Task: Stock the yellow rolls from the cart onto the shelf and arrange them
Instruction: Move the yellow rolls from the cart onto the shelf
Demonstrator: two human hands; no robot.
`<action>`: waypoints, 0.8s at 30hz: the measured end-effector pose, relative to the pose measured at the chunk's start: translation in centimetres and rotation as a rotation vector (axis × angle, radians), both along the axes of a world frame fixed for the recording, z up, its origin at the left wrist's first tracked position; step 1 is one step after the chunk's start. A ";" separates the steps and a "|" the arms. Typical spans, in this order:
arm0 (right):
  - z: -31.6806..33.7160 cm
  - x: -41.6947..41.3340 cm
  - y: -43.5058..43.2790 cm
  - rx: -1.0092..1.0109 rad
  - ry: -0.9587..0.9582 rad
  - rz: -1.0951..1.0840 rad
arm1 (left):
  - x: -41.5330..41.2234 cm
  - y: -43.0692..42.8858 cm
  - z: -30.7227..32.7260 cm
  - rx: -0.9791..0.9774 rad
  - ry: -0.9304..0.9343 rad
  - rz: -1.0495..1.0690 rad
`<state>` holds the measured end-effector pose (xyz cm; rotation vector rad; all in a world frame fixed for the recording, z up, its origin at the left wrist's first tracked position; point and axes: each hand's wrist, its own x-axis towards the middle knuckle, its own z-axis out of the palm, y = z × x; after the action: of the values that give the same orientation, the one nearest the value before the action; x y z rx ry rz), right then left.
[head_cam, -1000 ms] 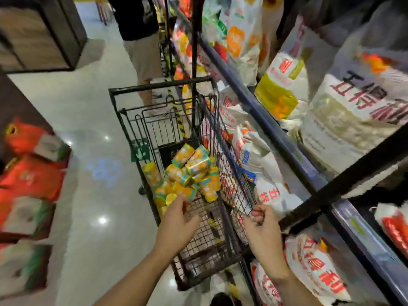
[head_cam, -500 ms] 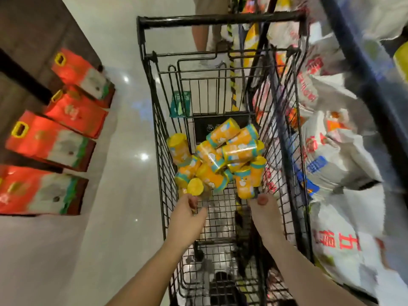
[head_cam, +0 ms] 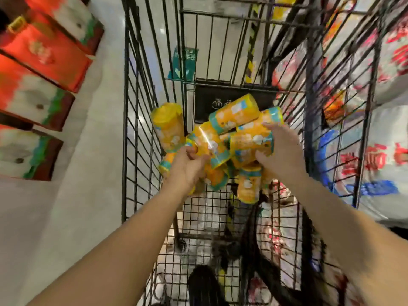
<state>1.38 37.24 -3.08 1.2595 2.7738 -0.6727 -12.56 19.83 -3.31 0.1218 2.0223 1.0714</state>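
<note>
Left hand point(head_cam: 187, 168) reaches into the wire cart point(head_cam: 136, 111), its fingers curled on the near end of a slanting roll point(head_cam: 206, 140) at the left of the heap; motion blur hides how fully they wrap it. Right hand point(head_cam: 281, 155) grips a crosswise roll point(head_cam: 250, 141), fingers laid over its far side and thumb pressed against its near side. Both rolls belong to the yellow rolls point(head_cam: 234, 113), a loose pile with teal bands lying on the cart's mesh floor towards its far end, just in front of a black panel point(head_cam: 220, 93). One roll point(head_cam: 169, 127) stands nearly upright at the far left of the pile, against the cart's left wall, and another point(head_cam: 248, 187) points towards the near side below the right hand. Red boxes point(head_cam: 44, 54) line the left of the pale floor point(head_cam: 88, 195). White sacks point(head_cam: 384, 138) with red characters are stacked just beyond the cart's right wall.
</note>
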 end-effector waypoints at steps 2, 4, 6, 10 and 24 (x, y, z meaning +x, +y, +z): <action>-0.8 -1.1 0.9 0.061 -0.124 0.136 | -0.4 1.4 -1.3 -0.027 0.033 -0.006; -2.1 -1.7 1.5 0.098 -0.193 0.213 | -0.7 2.4 -2.5 -0.023 0.033 -0.013; -2.9 -1.9 1.8 0.075 -0.233 0.238 | -1.1 3.2 -4.1 -0.044 0.031 -0.005; -3.4 -2.0 2.3 0.090 -0.303 0.272 | -1.7 4.4 -5.7 -0.022 -0.068 0.119; -5.0 -1.1 1.0 0.046 -0.287 0.050 | -0.8 5.8 -9.0 0.030 -0.245 0.333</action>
<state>0.30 38.20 -8.06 1.1830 2.5883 -0.3919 -13.39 25.62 -12.27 -0.3274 1.8423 1.2545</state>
